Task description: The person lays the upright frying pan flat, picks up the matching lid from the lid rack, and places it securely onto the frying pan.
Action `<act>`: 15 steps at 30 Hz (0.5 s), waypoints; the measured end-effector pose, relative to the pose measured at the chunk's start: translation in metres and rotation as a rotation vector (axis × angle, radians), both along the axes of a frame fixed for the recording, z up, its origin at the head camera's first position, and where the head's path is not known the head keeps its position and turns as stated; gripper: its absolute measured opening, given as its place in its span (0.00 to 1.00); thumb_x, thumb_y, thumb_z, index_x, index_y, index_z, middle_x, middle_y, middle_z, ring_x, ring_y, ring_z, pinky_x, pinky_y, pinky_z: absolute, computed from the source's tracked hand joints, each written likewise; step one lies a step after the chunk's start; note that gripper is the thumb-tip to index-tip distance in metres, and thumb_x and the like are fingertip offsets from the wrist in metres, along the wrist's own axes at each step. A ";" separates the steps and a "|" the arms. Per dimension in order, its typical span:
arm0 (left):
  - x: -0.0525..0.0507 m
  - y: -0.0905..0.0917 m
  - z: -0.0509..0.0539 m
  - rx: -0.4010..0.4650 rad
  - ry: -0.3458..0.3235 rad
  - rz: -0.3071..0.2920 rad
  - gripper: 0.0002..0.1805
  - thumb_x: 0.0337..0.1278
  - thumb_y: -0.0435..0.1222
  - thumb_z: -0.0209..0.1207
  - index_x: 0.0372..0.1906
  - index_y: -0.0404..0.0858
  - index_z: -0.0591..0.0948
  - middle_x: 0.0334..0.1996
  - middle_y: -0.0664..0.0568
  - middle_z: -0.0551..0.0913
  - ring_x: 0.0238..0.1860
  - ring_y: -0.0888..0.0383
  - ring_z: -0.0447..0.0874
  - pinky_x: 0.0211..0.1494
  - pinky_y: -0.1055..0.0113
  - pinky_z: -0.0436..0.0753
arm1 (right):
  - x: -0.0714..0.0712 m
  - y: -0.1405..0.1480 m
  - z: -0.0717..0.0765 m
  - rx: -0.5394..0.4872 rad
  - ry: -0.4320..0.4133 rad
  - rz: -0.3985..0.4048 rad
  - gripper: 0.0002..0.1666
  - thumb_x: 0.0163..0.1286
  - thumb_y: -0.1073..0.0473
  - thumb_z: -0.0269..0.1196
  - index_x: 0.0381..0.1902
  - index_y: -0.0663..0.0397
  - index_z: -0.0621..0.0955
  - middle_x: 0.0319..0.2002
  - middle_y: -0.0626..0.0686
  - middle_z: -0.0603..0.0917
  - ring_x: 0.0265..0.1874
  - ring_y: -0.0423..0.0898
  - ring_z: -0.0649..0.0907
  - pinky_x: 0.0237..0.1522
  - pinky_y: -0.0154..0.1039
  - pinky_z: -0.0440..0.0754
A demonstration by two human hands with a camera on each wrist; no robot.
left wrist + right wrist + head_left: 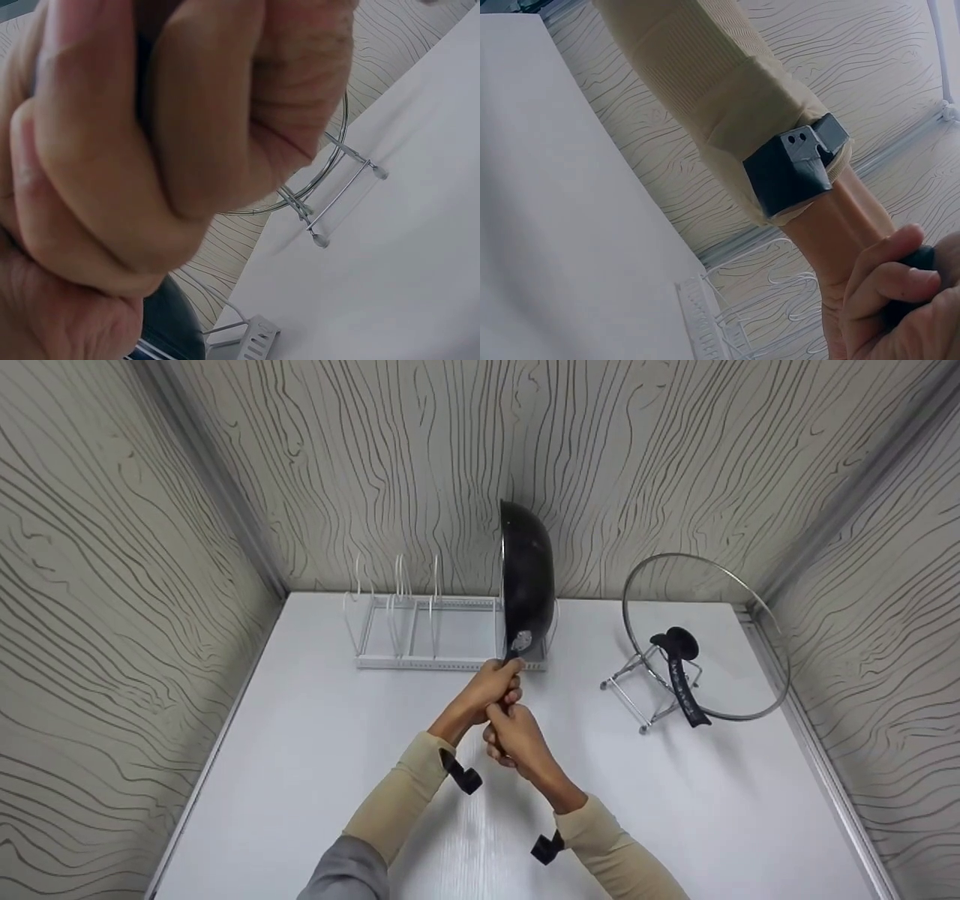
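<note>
A black pan stands on edge over the right end of a white wire rack, its handle toward the person. The left hand grips the handle close to the pan. Just behind it, the right hand has its fingers curled round the handle's rear part. In the left wrist view, curled fingers fill the upper left, with part of the pan below them. In the right wrist view, the left hand is wrapped on the dark handle. Whether the pan touches the rack cannot be told.
To the right, a glass lid with a black knob and handle leans on a small metal stand. The rack's wire dividers rise at its left and middle. Patterned walls enclose the white table at the back and sides.
</note>
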State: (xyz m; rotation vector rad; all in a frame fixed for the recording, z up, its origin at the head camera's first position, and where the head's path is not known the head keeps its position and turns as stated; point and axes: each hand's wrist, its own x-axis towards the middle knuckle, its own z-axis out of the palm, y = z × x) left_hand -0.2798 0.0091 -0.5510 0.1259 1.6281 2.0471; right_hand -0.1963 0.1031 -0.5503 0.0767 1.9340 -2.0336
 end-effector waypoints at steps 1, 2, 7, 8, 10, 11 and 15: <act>0.000 0.000 0.000 -0.002 0.003 -0.002 0.19 0.83 0.41 0.48 0.27 0.41 0.68 0.15 0.60 0.66 0.14 0.67 0.66 0.15 0.72 0.74 | 0.000 0.000 0.000 0.003 0.002 0.003 0.19 0.82 0.55 0.50 0.26 0.53 0.72 0.14 0.43 0.72 0.07 0.35 0.70 0.09 0.28 0.63; 0.000 0.000 0.001 -0.004 0.006 -0.001 0.19 0.83 0.41 0.48 0.28 0.41 0.68 0.15 0.60 0.66 0.15 0.67 0.66 0.15 0.72 0.74 | 0.000 0.000 0.001 0.005 0.003 0.007 0.20 0.82 0.55 0.50 0.27 0.53 0.72 0.14 0.43 0.72 0.08 0.35 0.70 0.09 0.28 0.63; -0.002 0.000 0.007 -0.006 0.029 0.000 0.18 0.83 0.40 0.48 0.28 0.42 0.69 0.16 0.60 0.67 0.14 0.67 0.66 0.15 0.72 0.73 | -0.001 0.001 0.007 0.021 0.014 0.005 0.19 0.82 0.55 0.50 0.27 0.53 0.72 0.14 0.43 0.72 0.08 0.36 0.70 0.09 0.28 0.62; -0.003 0.001 0.009 -0.008 0.032 0.000 0.19 0.83 0.40 0.48 0.28 0.42 0.68 0.15 0.60 0.67 0.14 0.67 0.66 0.15 0.72 0.72 | -0.001 0.001 0.008 0.024 0.015 0.002 0.19 0.81 0.55 0.50 0.27 0.54 0.72 0.14 0.43 0.72 0.08 0.36 0.70 0.09 0.28 0.62; -0.003 0.002 0.011 -0.010 0.035 0.003 0.20 0.83 0.40 0.48 0.26 0.42 0.68 0.15 0.61 0.67 0.14 0.67 0.66 0.15 0.72 0.72 | -0.001 0.001 0.010 0.034 0.023 -0.001 0.19 0.81 0.55 0.51 0.26 0.53 0.72 0.14 0.44 0.72 0.08 0.36 0.71 0.09 0.28 0.63; -0.003 0.002 0.013 -0.008 0.035 0.002 0.20 0.82 0.40 0.48 0.26 0.42 0.67 0.14 0.60 0.66 0.14 0.67 0.66 0.15 0.72 0.72 | -0.001 0.001 0.011 0.036 0.024 -0.002 0.19 0.80 0.56 0.51 0.26 0.54 0.72 0.14 0.44 0.72 0.08 0.36 0.70 0.09 0.28 0.62; -0.001 0.002 0.015 0.006 0.040 0.006 0.20 0.83 0.40 0.47 0.26 0.42 0.67 0.15 0.60 0.66 0.14 0.67 0.66 0.15 0.73 0.71 | 0.000 0.001 0.014 0.035 0.031 -0.002 0.19 0.80 0.56 0.51 0.25 0.54 0.72 0.13 0.44 0.71 0.07 0.36 0.70 0.09 0.28 0.62</act>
